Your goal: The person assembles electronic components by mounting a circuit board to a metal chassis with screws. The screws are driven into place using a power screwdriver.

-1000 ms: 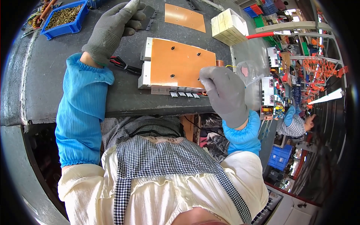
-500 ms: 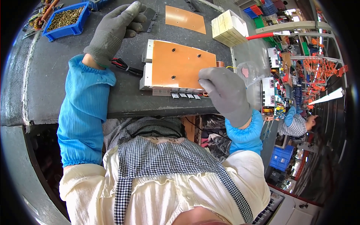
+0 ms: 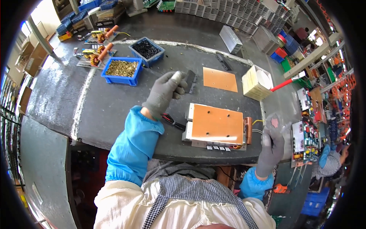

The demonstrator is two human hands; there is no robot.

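An orange board on a metal block (image 3: 215,124) lies near the table's front edge, with a copper coil (image 3: 248,129) at its right end. My left hand (image 3: 164,93), in a grey glove, rests curled on the dark table behind the board's left corner, its fingertips beside a small dark block (image 3: 189,81). Whether it holds anything is unclear. My right hand (image 3: 270,147), also gloved, is just right of the coil at the table's corner, fingers pinched on a clear plastic bag (image 3: 275,122).
A loose orange sheet (image 3: 220,79) and a cream box (image 3: 257,82) lie behind the board. Blue bins of brass parts (image 3: 122,68) and black parts (image 3: 146,49) stand at the back left. A black and red cable (image 3: 171,120) runs by the board. Another person (image 3: 333,160) works at the right.
My right hand left the board's front right corner and moved right to the clear bag. The view now shows more of the table's far side. My left hand stays behind the board.
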